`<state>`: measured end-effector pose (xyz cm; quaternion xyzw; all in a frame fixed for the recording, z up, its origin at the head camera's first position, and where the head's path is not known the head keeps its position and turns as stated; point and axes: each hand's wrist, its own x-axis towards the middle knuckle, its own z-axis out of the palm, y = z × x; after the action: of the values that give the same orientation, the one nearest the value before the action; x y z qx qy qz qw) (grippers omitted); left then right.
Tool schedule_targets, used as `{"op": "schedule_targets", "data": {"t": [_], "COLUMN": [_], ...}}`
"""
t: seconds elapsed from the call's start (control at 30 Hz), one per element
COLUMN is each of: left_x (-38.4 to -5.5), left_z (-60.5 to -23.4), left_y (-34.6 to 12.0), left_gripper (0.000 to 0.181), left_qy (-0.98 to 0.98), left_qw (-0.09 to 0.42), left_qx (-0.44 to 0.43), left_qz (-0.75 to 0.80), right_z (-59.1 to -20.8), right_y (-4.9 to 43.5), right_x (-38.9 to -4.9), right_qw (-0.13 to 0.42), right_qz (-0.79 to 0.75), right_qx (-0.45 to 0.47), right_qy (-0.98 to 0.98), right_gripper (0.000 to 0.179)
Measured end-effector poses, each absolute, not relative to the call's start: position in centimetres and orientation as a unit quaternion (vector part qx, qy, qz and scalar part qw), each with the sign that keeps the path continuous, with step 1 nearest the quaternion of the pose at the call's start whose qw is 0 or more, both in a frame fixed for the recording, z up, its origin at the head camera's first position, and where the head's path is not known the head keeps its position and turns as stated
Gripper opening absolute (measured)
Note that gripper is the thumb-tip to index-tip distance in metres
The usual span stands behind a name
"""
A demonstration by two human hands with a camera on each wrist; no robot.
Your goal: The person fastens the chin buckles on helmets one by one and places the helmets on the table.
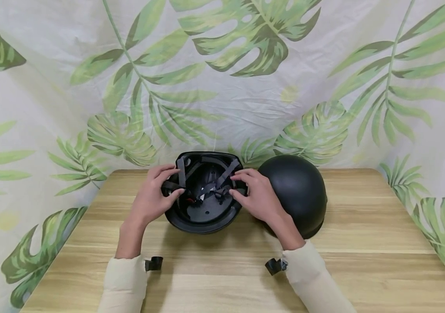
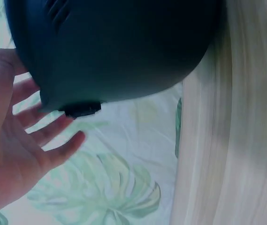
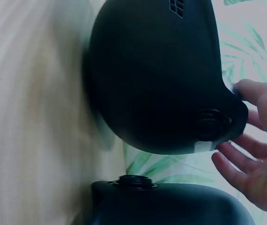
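1. While the left hand point(image 1: 155, 191) pinched one side of the upturned black helmet point(image 1: 205, 229) between thumb and fingers, the right hand point(image 1: 259, 193) pinched the opposite side in much the same way.
2. The upturned black helmet was between the two hands, near the far edge of the wooden table point(image 1: 363, 217), with its hollow facing the head camera; whether its crown touched the wood could not be told.
3. Grey straps point(image 1: 226, 175) ran down inside it from the rim, and a small red piece point(image 1: 189, 199) showed near the left thumb.
4. Seen from the left wrist, several fingers lay spaced apart outside the shell, close to a dark block point(image 2: 82, 109) at its edge; slanted vent slots point(image 2: 59, 14) marked the surface.
5. Seen from the right wrist, a round knob point(image 3: 210, 123) sat on the shell's side, with a pale patch point(image 3: 202, 146) near the fingers.
6. A second black helmet point(image 1: 296, 195) rested dome-up on the table, just right of the first, partly hidden by the right hand and forearm.
7. Behind the table hung a leaf-printed cloth point(image 1: 245, 117).
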<state>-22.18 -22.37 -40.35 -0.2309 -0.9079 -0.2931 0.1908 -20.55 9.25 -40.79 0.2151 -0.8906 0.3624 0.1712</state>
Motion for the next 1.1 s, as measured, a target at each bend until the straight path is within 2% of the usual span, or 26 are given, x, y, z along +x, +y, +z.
{"op": "schedule_targets", "data": {"t": [0.17,0.3,0.63,0.97,1.1], "left_x": [-22.3,-22.5,-21.8,-21.4,-21.3], "left_z": [-40.4,-40.2,-39.1,-38.7,-38.6], "left_y": [-24.2,-24.7,-25.6,-26.2,-26.9], "left_gripper": [0.061,0.063,0.075,0.07,0.068], "left_qy": [-0.927,-0.927,-0.931,-0.913,-0.898], "left_qw": [0.103,0.063,0.044,0.05,0.043], "left_qx": [-0.2,-0.192,-0.132,-0.132,-0.14], "left_qz": [-0.299,-0.316,-0.338,-0.382,-0.415], "right_z": [-41.7,-42.5,-43.9,-45.2,-45.4], "right_y": [9.3,9.0,8.4,7.4,7.4], "right_x": [-19.8,-19.8,-20.6,-21.0,-21.2], "right_qw": [0.193,0.215,0.144,0.154,0.138], "right_qz": [0.379,0.396,0.45,0.449,0.458], "right_qx": [0.186,0.164,0.142,0.16,0.168], "right_qy": [-0.886,-0.878,-0.87,-0.866,-0.862], "right_gripper": [0.037,0.037,0.047,0.047,0.049]}}
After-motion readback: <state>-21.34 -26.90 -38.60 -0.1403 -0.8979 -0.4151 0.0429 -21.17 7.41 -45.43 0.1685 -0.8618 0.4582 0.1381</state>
